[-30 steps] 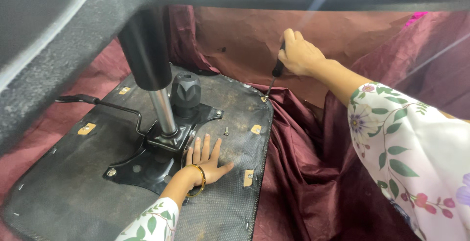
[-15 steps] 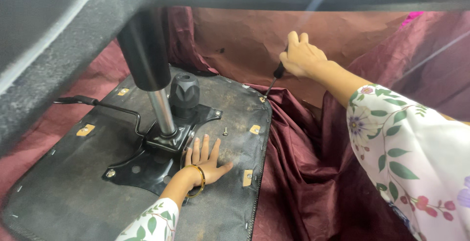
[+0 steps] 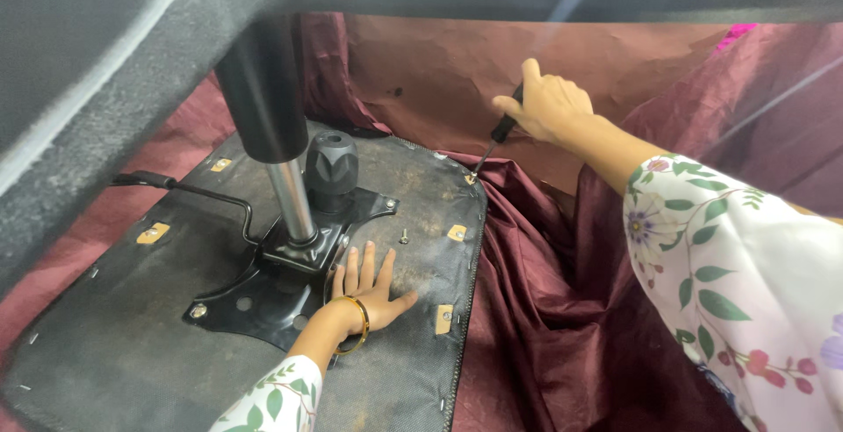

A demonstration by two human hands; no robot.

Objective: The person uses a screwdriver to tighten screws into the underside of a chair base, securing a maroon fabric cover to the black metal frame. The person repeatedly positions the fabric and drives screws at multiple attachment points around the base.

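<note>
1. Two hands are busy. My right hand (image 3: pixel 546 105) is wrapped tight around a black screwdriver (image 3: pixel 493 140).
2. I see its tip touching the far corner of the black seat bottom (image 3: pixel 105 327), right by the dark red cloth (image 3: pixel 544 309).
3. My left hand (image 3: pixel 367 290) lies flat with fingers spread, pressing on the seat bottom, just beside the black metal plate (image 3: pixel 281 283).
4. I see a shiny pole (image 3: pixel 290 199) and a black knob (image 3: pixel 331 167) standing up from the plate.

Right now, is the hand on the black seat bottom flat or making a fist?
Flat. The left hand lies palm down on the seat underside, fingers spread, beside the metal plate.
</note>
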